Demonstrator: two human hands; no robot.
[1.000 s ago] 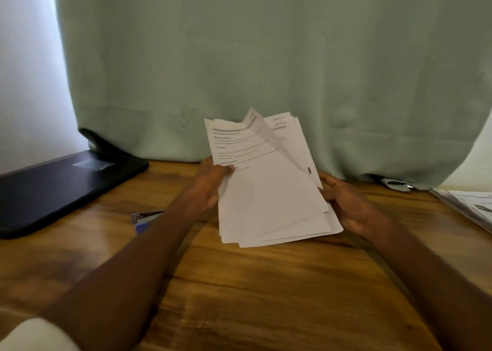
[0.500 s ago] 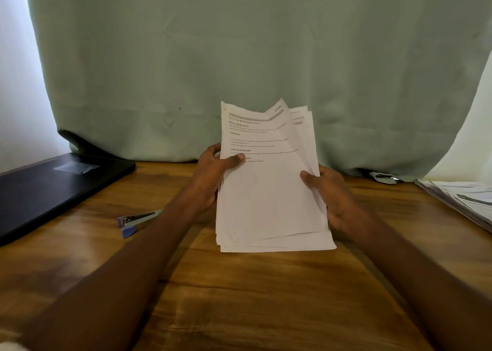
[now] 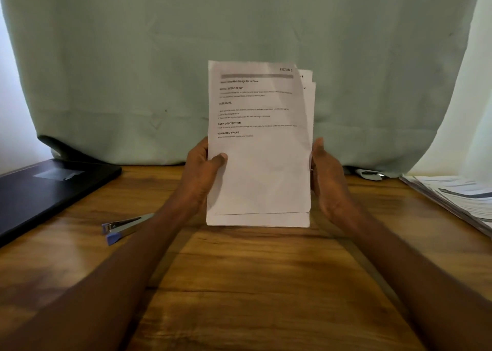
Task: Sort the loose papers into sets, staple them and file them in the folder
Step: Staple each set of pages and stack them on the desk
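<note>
My left hand (image 3: pixel 198 176) grips the left edge of the stack of papers (image 3: pixel 259 164), thumb pressed on the front sheet; my right hand (image 3: pixel 328 180) lies along the right edge, fingers nearly straight. The stack stands upright, its bottom edge on the wooden surface (image 3: pixel 239 284). To its left lies a blue stapler (image 3: pixel 123 227), farther left the black folder (image 3: pixel 50 188). More papers (image 3: pixel 458 196) lie at the right. A green curtain (image 3: pixel 186 57) hangs behind.
</note>
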